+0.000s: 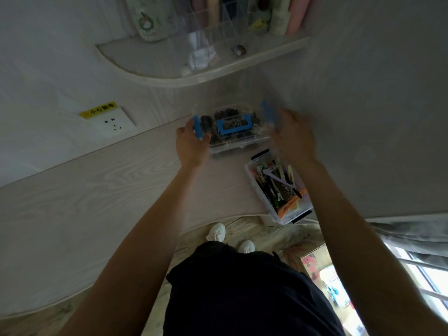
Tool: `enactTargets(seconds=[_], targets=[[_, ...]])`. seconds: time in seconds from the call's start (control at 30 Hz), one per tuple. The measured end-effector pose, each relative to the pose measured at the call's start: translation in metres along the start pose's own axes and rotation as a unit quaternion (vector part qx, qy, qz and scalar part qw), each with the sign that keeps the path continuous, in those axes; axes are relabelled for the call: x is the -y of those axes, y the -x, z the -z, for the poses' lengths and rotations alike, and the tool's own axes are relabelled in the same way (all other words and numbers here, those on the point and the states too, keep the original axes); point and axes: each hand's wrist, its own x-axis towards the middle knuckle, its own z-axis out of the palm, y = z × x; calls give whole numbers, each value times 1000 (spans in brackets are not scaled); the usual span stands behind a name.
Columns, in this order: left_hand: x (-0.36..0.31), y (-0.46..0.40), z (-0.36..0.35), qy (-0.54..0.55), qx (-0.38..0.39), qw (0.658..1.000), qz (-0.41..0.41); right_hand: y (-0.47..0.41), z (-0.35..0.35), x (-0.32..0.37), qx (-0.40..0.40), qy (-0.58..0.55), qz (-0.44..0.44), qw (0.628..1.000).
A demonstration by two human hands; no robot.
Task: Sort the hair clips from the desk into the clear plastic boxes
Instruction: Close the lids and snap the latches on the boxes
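A clear plastic box (238, 141) with blue latches and a blue handle sits on the pale wood desk (97, 190), filled with dark hair clips. My left hand (191, 139) grips its left end at the blue latch. At the box's right end is my right hand (294, 139), blurred, beside the raised right latch. A second clear box (278, 187) stands open near the desk's front edge, packed with long coloured hair clips and an orange handle part.
A curved shelf (194, 76) above the desk carries a clear organiser and bottles. A wall socket (114, 123) with a yellow label is at the left. Below the desk edge are my white shoes, the floor and a carton at lower right.
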Motion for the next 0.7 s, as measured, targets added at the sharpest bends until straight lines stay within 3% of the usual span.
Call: enactTargets(seconds=[0.1,0.17,0.23,0.3,0.37,0.47,0.6,0.67,0.7], targets=[[-11,15,-4,-44,-46,997,-52,64,22,-16,-109,78,-2,991],[-18,34,-10,-58,-93,977,-183,98,27,-26,-108,123,-47,985],[-20,55,-18,-32,-43,952,-300,116,23,-32,-91,144,-85,982],[-16,71,-28,-50,50,935,-348,121,20,-35,-76,145,-123,979],[-7,78,-40,-71,132,934,-324,122,20,-35,-72,130,-159,976],[-4,79,-47,-45,274,939,-204,123,25,-29,-99,87,-157,979],[-11,76,-45,139,284,948,-34,132,18,-5,-143,97,-48,984],[-15,76,-41,203,282,937,37,142,2,6,-117,128,10,985],[-15,76,-41,202,287,936,35,146,-7,9,-86,138,20,987]])
